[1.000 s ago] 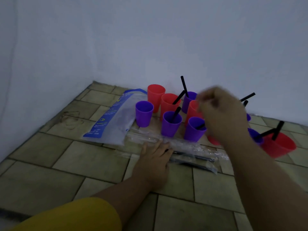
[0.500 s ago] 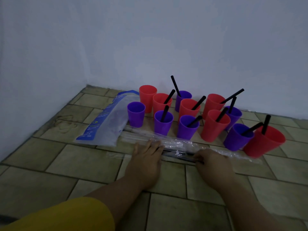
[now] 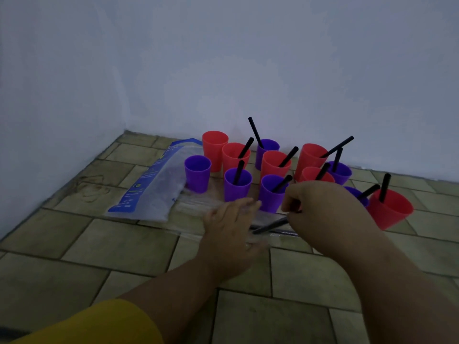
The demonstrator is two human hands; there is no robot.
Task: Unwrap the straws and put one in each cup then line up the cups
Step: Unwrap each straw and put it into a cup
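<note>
The right hand pinches a black straw in curled fingers, the straw slanting toward eight o'clock onto the clear wrapper, which the left hand presses with flat, straight fingers. From eleven to two o'clock stand red and purple cups, most holding straws. A blue-printed bag lies at ten o'clock.
</note>
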